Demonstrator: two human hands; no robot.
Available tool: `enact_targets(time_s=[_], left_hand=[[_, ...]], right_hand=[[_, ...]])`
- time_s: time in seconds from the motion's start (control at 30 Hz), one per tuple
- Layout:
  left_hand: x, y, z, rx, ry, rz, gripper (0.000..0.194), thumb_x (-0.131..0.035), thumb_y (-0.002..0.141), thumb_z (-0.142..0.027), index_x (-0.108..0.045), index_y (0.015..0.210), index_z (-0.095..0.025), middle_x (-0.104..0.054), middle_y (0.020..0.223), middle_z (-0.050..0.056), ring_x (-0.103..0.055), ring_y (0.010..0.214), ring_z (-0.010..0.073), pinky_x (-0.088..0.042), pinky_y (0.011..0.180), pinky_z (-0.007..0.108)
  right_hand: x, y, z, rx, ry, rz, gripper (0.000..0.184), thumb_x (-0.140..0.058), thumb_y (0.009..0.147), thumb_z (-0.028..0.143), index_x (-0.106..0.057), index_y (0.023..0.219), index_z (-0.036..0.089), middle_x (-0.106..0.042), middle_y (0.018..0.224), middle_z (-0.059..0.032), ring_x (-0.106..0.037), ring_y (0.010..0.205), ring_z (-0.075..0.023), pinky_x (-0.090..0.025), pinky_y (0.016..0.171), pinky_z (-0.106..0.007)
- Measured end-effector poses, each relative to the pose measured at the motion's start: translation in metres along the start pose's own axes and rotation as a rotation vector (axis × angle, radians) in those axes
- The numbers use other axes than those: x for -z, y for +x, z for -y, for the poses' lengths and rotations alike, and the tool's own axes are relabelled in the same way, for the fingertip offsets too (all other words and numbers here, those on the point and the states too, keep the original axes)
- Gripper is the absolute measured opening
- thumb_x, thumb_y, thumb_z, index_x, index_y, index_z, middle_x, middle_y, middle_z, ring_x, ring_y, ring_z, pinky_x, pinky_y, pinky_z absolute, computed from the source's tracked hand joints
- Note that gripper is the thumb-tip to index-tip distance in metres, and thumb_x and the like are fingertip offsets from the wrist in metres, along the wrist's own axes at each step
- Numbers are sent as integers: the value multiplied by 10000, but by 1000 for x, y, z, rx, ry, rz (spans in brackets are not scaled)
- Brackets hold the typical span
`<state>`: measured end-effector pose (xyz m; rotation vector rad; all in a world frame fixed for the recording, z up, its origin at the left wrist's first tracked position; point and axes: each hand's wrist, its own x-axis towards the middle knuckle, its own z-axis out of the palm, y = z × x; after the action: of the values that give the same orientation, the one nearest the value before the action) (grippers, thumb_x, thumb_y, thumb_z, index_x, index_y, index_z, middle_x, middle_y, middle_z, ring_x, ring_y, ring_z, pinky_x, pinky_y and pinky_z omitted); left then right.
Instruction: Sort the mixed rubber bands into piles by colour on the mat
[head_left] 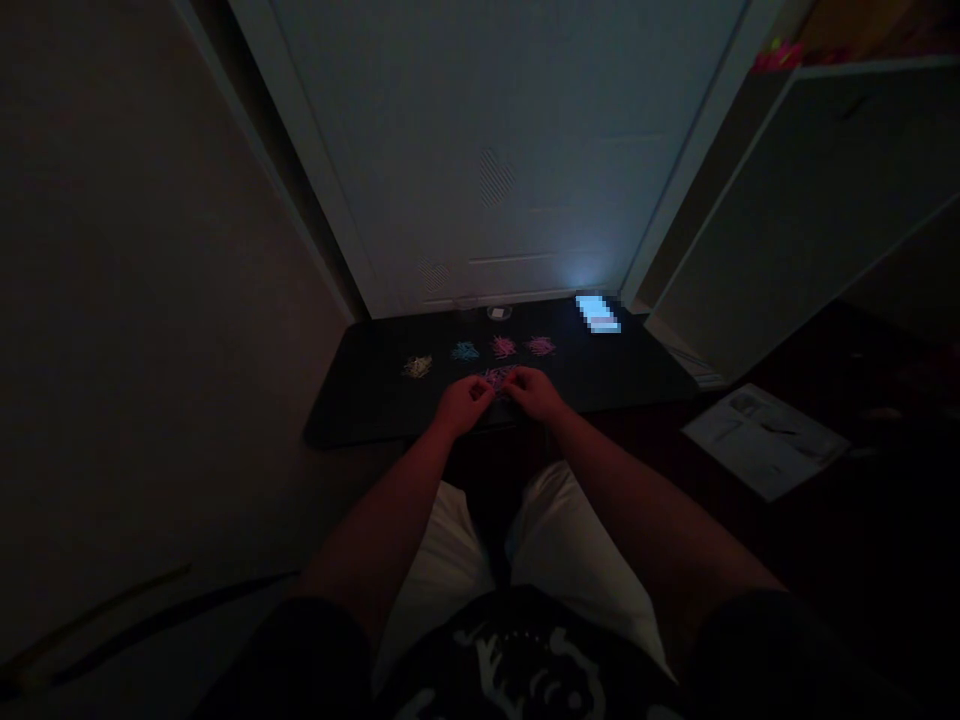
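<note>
A dark mat or low tabletop (360, 390) holds several small heaps of short thin sticks, too dim to name more exactly. My left hand (463, 404) is at the left side of the nearest heap of purple-pink sticks (498, 378), its fingers curled into a pinch. At that heap's right side is my right hand (534, 392), thumb and fingers also pinched. What either hand holds is too small to make out. Just beyond lie a pale yellowish heap (418, 367), a blue heap (465, 351), a pink heap (502, 346) and a pinkish-purple heap (541, 346).
A lit phone-like screen (598, 313), blurred out, glows at the back right. A small round clear container (499, 313) stands at the back edge against a white panel (465, 120). A pale flat sheet (765, 440) lies lower right, and a cabinet side (795, 230) rises at right.
</note>
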<state>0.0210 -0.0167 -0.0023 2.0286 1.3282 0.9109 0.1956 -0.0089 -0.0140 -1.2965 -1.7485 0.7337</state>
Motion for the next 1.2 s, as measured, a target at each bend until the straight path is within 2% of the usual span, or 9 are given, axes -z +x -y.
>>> enact_targets(time_s=[0.17,0.27,0.47,0.63,1.03,1.2], left_hand=[[0,1,3,28,-32,-46,193,-526,771,-338,-604,785,-161,-633,744,15,-556,662,119,-424,620,234],[-1,1,4,25,-55,-54,197,-529,771,-344,-602,787,-161,-638,756,17,-561,670,120,-428,627,234],[0,0,0,-2,-35,2,218,-543,763,-363,-626,799,-164,-644,751,19,-552,651,120,-421,609,234],[1,0,-3,18,-7,25,226,-550,756,-365,-642,815,-168,-643,736,16,-547,641,120,-416,599,235],[0,0,-1,32,-26,-3,220,-544,756,-361,-628,791,-160,-633,729,18,-546,645,122,-421,599,235],[1,-1,-3,23,-15,8,219,-549,755,-359,-633,792,-160,-633,717,18,-545,637,121,-419,597,233]], right_hand=[[2,0,-2,-69,174,-43,121,-500,709,286,-509,662,175,-517,585,26,-474,525,-102,-373,525,-229],[3,-1,0,-70,210,-31,152,-546,686,317,-525,661,169,-530,586,21,-476,524,-102,-375,519,-230],[4,-3,5,18,152,82,306,-633,640,342,-653,877,149,-593,660,2,-481,562,-102,-378,544,-232],[5,-2,6,9,93,89,201,-601,675,337,-663,699,148,-621,656,-18,-518,595,-118,-387,574,-241],[8,-4,6,-88,214,-26,198,-564,684,354,-589,677,157,-547,572,17,-471,512,-97,-368,503,-219],[7,-6,8,4,164,98,261,-645,631,343,-652,813,156,-594,637,10,-495,563,-104,-388,546,-226]])
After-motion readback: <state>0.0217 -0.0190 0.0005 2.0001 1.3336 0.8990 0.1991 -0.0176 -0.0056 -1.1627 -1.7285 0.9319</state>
